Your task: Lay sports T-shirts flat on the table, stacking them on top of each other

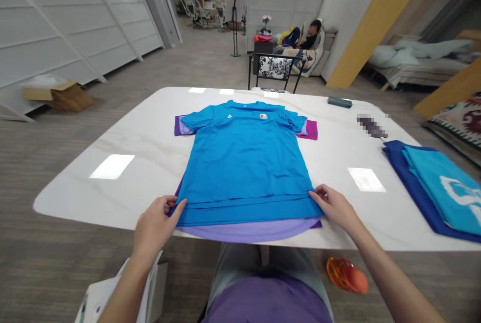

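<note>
A blue short-sleeved T-shirt lies spread flat on the white table, its collar pointing away from me. Beneath it are a lavender shirt, its curved hem showing at the near edge, and darker purple and pink sleeves, the pink one at the right. My left hand pinches the left corner of the blue hem between thumb and fingers. At the opposite corner, my right hand is closed on the hem in the same way. A second blue hem edge shows just below the upper one.
Folded blue garments lie at the table's right end, and a dark grey case sits near the far right edge. A black-framed chair stands beyond the table. An orange object is below the near edge. A person reclines in the background.
</note>
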`<state>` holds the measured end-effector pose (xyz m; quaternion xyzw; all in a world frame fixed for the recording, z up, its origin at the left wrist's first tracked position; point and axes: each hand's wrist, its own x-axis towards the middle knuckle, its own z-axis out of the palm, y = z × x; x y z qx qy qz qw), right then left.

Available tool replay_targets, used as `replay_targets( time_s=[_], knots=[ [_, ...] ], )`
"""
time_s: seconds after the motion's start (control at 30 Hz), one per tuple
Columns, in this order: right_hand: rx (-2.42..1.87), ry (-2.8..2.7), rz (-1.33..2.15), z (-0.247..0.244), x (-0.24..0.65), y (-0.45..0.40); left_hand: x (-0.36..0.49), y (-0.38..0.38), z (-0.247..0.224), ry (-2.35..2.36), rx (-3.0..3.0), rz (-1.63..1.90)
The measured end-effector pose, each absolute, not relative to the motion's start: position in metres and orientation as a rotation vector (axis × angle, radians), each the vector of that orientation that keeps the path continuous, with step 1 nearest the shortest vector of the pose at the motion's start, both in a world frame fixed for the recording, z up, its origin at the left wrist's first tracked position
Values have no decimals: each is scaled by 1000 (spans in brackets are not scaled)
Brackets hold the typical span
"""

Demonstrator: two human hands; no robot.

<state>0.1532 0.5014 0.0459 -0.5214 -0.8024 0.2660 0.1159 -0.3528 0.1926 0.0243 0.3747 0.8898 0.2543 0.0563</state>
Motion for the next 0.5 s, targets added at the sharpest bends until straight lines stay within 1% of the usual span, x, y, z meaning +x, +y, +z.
replay_targets(
  time_s=[0.17,0.3,0.4,0.5],
  knots=[
    [-1484,-2328,626,56,152,495,-347,192,33,2660,1006,870],
    [-1361,-2354,508,70,166,479,-350,182,39,2563,913,1106],
    [-1255,-2381,540,76,182,467,-352,169,39,2410,826,1242],
    [-1203,-2436,608,74,198,455,-352,153,32,2396,816,1201]
  ],
)
